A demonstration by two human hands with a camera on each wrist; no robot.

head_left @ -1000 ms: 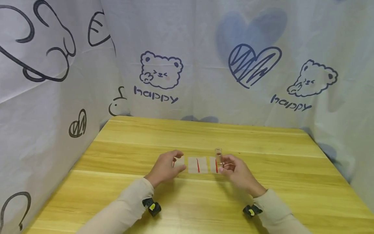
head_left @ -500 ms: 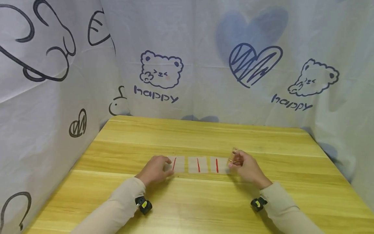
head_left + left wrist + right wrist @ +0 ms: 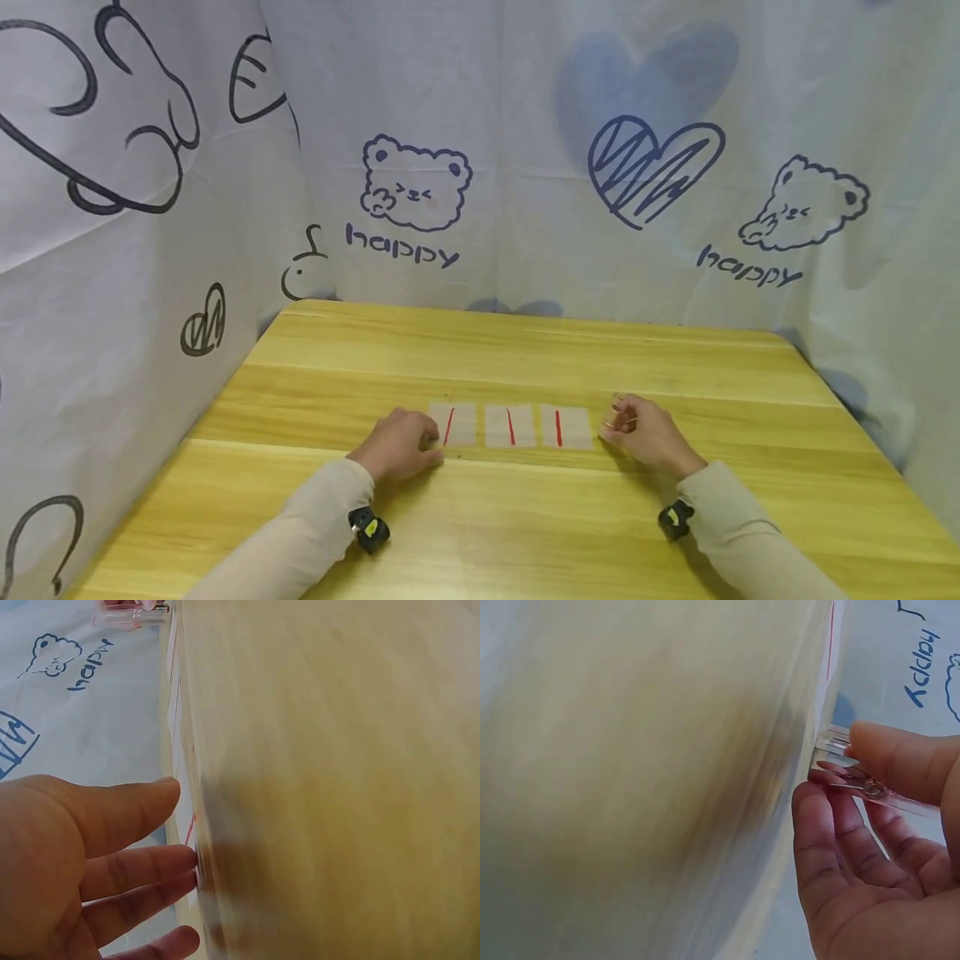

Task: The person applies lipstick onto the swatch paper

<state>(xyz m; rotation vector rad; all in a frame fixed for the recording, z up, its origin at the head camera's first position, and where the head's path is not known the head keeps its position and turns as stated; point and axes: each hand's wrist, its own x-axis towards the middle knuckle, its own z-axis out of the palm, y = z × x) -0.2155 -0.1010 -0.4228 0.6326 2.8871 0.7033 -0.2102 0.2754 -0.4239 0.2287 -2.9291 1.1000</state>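
My right hand (image 3: 654, 437) pinches a small clear see-through object (image 3: 613, 414) between thumb and fingertips, low over the table just right of the rightmost white square. Close up in the right wrist view, this clear object (image 3: 844, 776) looks like a rigid transparent piece with a thin metal-like line and a small ring; its kind cannot be told. At the left end of the row, my left hand (image 3: 397, 444) holds nothing. Its fingers are relaxed, with fingertips at the table beside the left white square (image 3: 463, 425); in the left wrist view thumb and fingers (image 3: 139, 866) are apart.
Three white squares lie in a row, each with a red line: the left one, a middle square (image 3: 497, 427) and a right square (image 3: 576, 427). They are on a wooden table (image 3: 480, 525). White cloth with drawings (image 3: 510, 225) hangs behind and at the sides.
My right hand has carried the clear object rightwards from the right square to beyond its right edge, and lower. My left hand has moved left, uncovering the left square.
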